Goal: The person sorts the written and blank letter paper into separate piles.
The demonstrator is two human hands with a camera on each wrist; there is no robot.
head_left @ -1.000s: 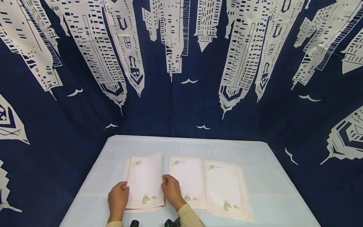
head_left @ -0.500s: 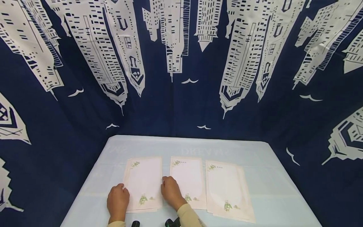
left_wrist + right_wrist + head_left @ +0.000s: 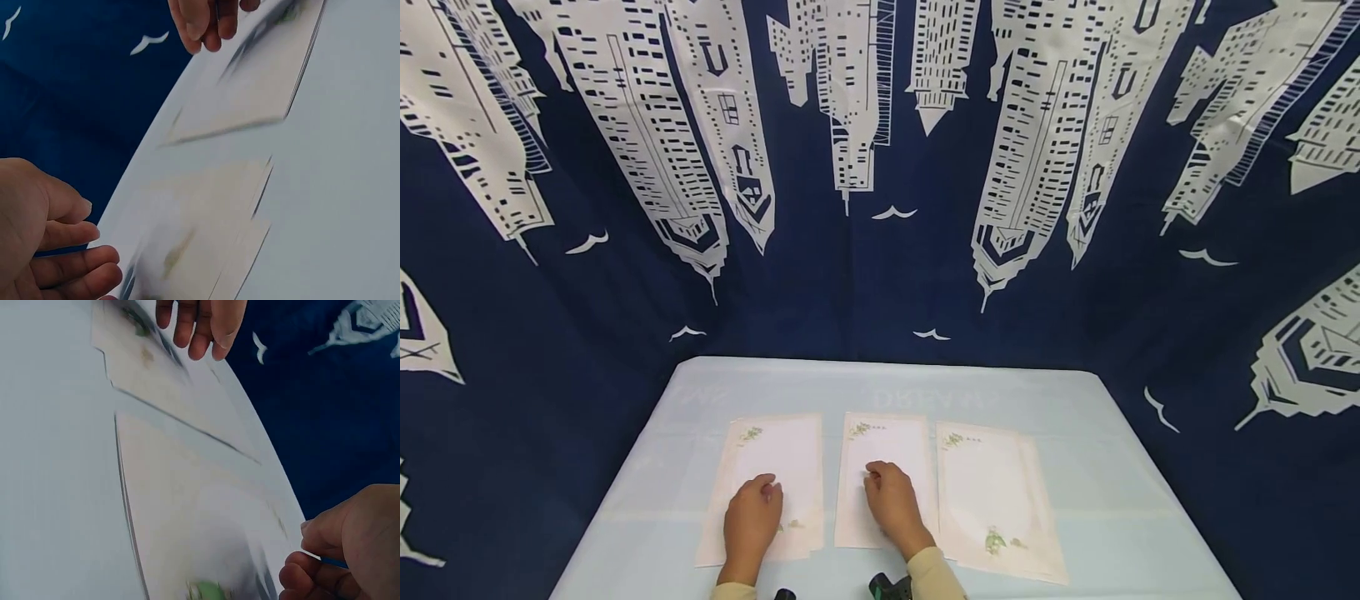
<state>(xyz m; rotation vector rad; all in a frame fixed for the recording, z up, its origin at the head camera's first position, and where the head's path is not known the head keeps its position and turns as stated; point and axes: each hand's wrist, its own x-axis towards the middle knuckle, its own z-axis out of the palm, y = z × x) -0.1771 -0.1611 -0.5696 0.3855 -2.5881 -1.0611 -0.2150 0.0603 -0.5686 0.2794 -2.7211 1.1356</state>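
Three piles of pale pink letter paper with green floral corner prints lie side by side. Over the left pile [image 3: 797, 475] hovers my left hand [image 3: 752, 518], its fingers loosely bent around nothing. Part of the lower print there is hidden behind it. My right hand [image 3: 897, 507] hangs above the middle pile [image 3: 857, 492], also without paper between thumb and fingers. To its right lies the third pile [image 3: 981, 483], its sheets slightly fanned at the right side. Both wrist views show a gap between the hands and the paper.
The piles rest on a light blue-white tabletop [image 3: 1120, 517] with faint lettering near its far edge. Behind hangs a dark blue cloth [image 3: 880, 283] printed with white buildings and birds. A small dark object [image 3: 889, 587] shows by the right sleeve [image 3: 936, 575].
The raised sheet came down flat onto the left pile. Both hands then released the pile's edges and moved right, the left over the left pile, the right over the middle one.
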